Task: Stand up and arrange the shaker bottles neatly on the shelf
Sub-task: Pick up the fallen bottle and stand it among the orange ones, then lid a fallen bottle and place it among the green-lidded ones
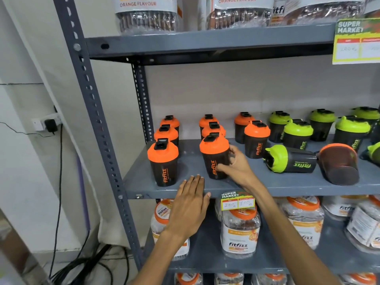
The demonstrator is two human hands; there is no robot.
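Shakers: dark plastic cups with orange or green screw lids, on the middle shelf (257,188). Orange ones stand in columns at left; green ones stand far right. Two lie tipped at right: a green shaker (290,159) on its side, and beside it an orange shaker (339,163) with its base toward the camera. Judged light, empty, rigid, smooth-walled; likely to slide or topple if nudged. Best hold: around the body, below the lid. Right hand (236,165) wraps the near shaker (214,156). Left hand (189,204) flat, fingers spread, empty, at the shelf's near edge.
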